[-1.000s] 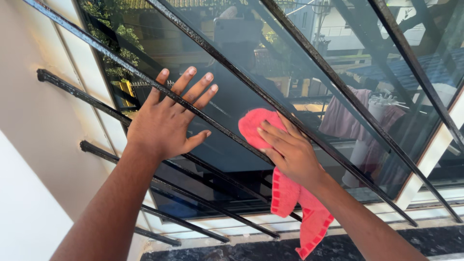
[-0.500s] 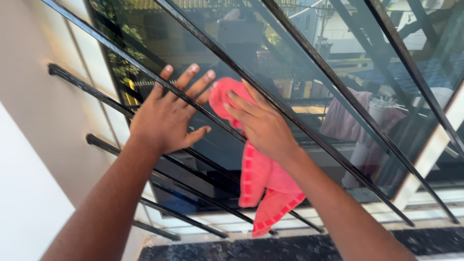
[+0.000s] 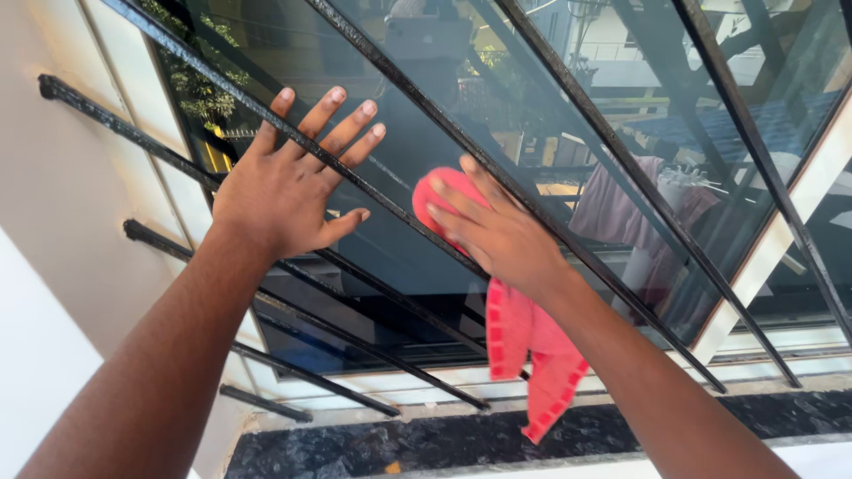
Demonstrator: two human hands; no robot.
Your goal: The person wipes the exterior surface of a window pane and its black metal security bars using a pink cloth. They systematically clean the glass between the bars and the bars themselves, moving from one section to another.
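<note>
My right hand (image 3: 497,232) presses a pink cloth (image 3: 524,337) flat against the dark window glass (image 3: 417,133), reaching between two black metal grille bars (image 3: 444,129). The cloth's upper part shows past my fingertips; the rest hangs below my wrist toward the sill. My left hand (image 3: 284,186) rests with spread fingers on another grille bar to the left, holding nothing.
Several black grille bars run diagonally across the window. A dark speckled stone sill (image 3: 426,439) lies below, a white window frame (image 3: 772,239) at the right and a cream wall (image 3: 62,204) at the left. The glass reflects buildings, trees and hanging laundry.
My right hand slid the cloth left along the glass, then back a little to the right. The left hand stayed on its bar while the view shifted.
</note>
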